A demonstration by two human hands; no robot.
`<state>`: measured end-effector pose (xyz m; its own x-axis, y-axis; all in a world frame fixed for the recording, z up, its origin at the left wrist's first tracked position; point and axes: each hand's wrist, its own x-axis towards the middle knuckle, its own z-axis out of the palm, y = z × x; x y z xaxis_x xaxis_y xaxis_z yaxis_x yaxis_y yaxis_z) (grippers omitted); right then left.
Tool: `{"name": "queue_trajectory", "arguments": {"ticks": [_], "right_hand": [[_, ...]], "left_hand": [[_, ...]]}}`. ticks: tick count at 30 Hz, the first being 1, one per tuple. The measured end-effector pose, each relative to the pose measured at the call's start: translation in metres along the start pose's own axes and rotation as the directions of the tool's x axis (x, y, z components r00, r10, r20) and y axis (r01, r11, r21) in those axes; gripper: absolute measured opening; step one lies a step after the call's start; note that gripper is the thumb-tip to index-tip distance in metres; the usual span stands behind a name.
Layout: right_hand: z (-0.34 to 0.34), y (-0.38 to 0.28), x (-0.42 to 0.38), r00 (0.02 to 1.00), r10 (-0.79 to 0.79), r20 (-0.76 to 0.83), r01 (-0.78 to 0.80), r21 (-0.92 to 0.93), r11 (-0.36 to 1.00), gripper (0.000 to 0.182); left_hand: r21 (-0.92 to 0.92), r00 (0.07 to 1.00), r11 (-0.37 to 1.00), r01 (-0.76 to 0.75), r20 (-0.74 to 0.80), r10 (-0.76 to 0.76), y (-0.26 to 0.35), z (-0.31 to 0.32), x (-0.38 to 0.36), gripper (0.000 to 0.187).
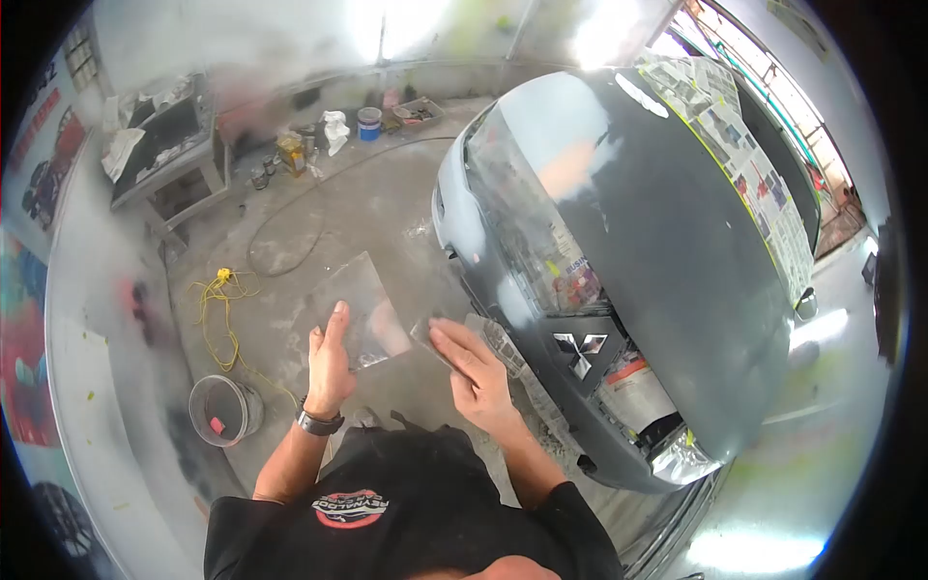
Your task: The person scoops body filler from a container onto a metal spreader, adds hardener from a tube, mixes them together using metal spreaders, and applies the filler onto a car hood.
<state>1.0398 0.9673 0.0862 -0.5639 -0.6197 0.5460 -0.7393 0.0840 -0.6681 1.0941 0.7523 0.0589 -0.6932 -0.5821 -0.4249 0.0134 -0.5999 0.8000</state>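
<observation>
A clear, shiny flat sheet (372, 307) is tilted in front of me, with a pinkish reflection or smear near its right side. My left hand (331, 362), with a dark wristband, grips its left edge, thumb up on the near face; the fingers beneath are partly hidden. Just right of the sheet, my right hand (474, 372) holds a small dark flat piece (432, 345) between thumb and fingers, near the sheet's right edge. To the right stands a grey car (667, 222) with a lighter patch on its hood and a three-diamond emblem (580, 353).
Newspaper masking (744, 159) covers the windshield area. A bucket (224, 411) stands lower left, beside a yellow cord (230, 333). A hose (253, 246) lies on the floor. Near the back wall are a blue can (369, 124), a tray (416, 113), bottles and a worktable (169, 145).
</observation>
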Motion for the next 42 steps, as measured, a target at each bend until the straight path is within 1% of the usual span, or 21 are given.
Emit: {"name": "queue_trajectory", "arguments": {"ticks": [1, 3, 4, 6, 9, 11, 12, 15, 16, 19, 20, 27, 29, 31, 32, 33, 35, 38, 39, 41, 42], "right_hand": [[0.008, -0.012, 0.013, 0.998, 0.054, 0.032, -0.055, 0.035, 0.998, 0.068], [0.026, -0.026, 0.035, 0.983, 0.150, 0.107, -0.161, 0.109, 0.981, 0.067], [0.033, -0.014, 0.038, 0.983, 0.147, 0.106, -0.146, -0.018, 0.989, 0.067], [0.052, 0.025, 0.036, 0.981, 0.144, 0.131, -0.108, -0.246, 0.963, 0.067], [0.051, 0.060, 0.032, 0.872, 0.305, 0.383, 0.000, -0.623, 0.782, 0.068], [0.052, 0.080, 0.037, 0.922, 0.275, 0.273, -0.076, -0.568, 0.819, 0.068], [0.052, 0.089, 0.041, 0.941, 0.261, 0.215, -0.108, -0.540, 0.835, 0.068], [0.054, 0.078, 0.087, 0.990, 0.140, 0.014, -0.104, -0.600, 0.793, 0.066], [0.062, 0.085, 0.091, 0.981, 0.108, 0.161, 0.034, -0.689, 0.724, 0.061], [0.063, 0.097, 0.112, 0.983, 0.032, 0.180, 0.105, -0.699, 0.708, 0.058], [0.058, 0.103, 0.123, 0.993, 0.035, 0.110, 0.054, -0.715, 0.697, 0.056], [0.042, 0.161, 0.172, 0.987, 0.054, 0.155, 0.044, -0.566, 0.823, 0.055], [0.032, 0.169, 0.187, 0.986, 0.155, 0.061, -0.139, -0.217, 0.966, 0.059], [0.040, 0.179, 0.201, 0.972, 0.235, 0.020, -0.236, 0.122, 0.964, 0.059], [0.054, 0.200, 0.197, 0.978, 0.204, 0.030, -0.205, 0.023, 0.979, 0.060], [0.055, 0.215, 0.192, 0.974, 0.201, 0.107, -0.176, -0.212, 0.961, 0.062], [0.053, 0.235, 0.186, 0.930, 0.264, 0.257, -0.051, -0.619, 0.784, 0.065], [0.053, 0.247, 0.205, 0.937, 0.341, 0.081, -0.250, -0.526, 0.813, 0.064], [0.053, 0.250, 0.218, 0.935, 0.354, 0.004, -0.309, -0.479, 0.821, 0.063], [0.056, 0.254, 0.251, 0.955, 0.296, 0.028, -0.209, -0.649, 0.732, 0.061], [0.063, 0.256, 0.266, 0.962, 0.271, 0.040, -0.159, -0.724, 0.672, 0.060]], "left_hand": [[-0.009, 0.996, 0.999, 0.052, 0.067, -0.052, 0.008, 0.000, 0.005, 0.042], [-0.089, 0.968, 0.996, -0.003, 0.251, 0.025, 0.015, 0.005, 0.014, 0.038], [-0.133, 0.942, 0.991, -0.024, 0.330, 0.067, 0.017, 0.005, 0.019, 0.036], [-0.092, 0.936, 0.996, 0.009, 0.352, 0.024, 0.017, -0.006, 0.040, 0.032], [-0.056, 0.968, 0.998, 0.024, 0.250, -0.009, 0.030, -0.015, 0.061, 0.023], [-0.135, 0.963, 0.991, -0.002, 0.267, 0.038, 0.042, -0.007, 0.074, 0.023], [-0.093, 0.968, 0.990, -0.103, 0.220, 0.121, 0.044, 0.001, 0.078, 0.024], [0.226, 0.959, 0.951, -0.211, 0.235, 0.157, 0.035, -0.002, 0.112, 0.036], [0.255, 0.955, 0.936, -0.241, 0.232, 0.183, 0.038, 0.005, 0.118, 0.039], [0.299, 0.940, 0.901, -0.314, 0.233, 0.251, 0.046, 0.028, 0.138, 0.045], [0.286, 0.935, 0.901, -0.327, 0.240, 0.263, 0.042, 0.030, 0.153, 0.045], [0.370, 0.940, 0.880, -0.298, 0.276, 0.203, 0.043, 0.067, 0.218, 0.039], [0.216, 0.963, 0.962, -0.167, 0.247, 0.111, 0.045, 0.083, 0.231, 0.033], [0.108, 0.969, 0.991, -0.077, 0.242, 0.049, 0.048, 0.101, 0.245, 0.028], [0.087, 0.970, 0.995, -0.056, 0.242, 0.033, 0.052, 0.105, 0.253, 0.026], [0.067, 0.970, 0.997, -0.032, 0.241, 0.015, 0.054, 0.107, 0.261, 0.024], [0.046, 0.967, 0.999, -0.024, 0.256, 0.011, 0.059, 0.104, 0.283, 0.023], [0.084, 0.961, 0.996, 0.016, 0.275, -0.038, 0.075, 0.117, 0.311, 0.027], [0.223, 0.945, 0.973, -0.054, 0.326, -0.022, 0.076, 0.117, 0.325, 0.029], [0.468, 0.898, 0.856, -0.221, 0.440, -0.009, 0.075, 0.109, 0.356, 0.036], [0.440, 0.869, 0.845, -0.303, 0.493, 0.056, 0.067, 0.108, 0.375, 0.043]]}}
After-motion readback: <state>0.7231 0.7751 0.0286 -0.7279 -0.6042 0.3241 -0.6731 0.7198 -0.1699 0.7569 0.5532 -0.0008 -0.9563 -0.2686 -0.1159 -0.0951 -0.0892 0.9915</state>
